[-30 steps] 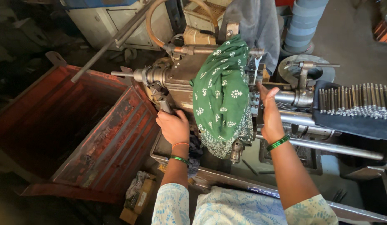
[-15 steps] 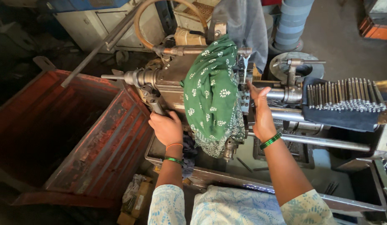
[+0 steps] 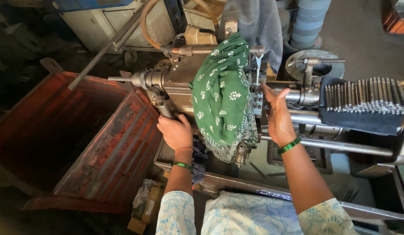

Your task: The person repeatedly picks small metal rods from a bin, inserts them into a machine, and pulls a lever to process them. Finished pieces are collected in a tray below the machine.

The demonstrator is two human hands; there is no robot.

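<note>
Left hand (image 3: 176,132), centre frame, clenched on the dark lever (image 3: 160,102) of the machine (image 3: 180,74). Right hand (image 3: 278,115) open, fingers spread, touching the work area right of centre. Green cloth (image 3: 223,95) hides the machine's middle, so progress unclear. Rack of metal pins (image 3: 363,98) at right, cut off. Red bin (image 3: 80,135) at left.

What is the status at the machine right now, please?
Left hand gripping the machine lever. Right hand open against the tool block. Green patterned cloth draped between them.
</note>
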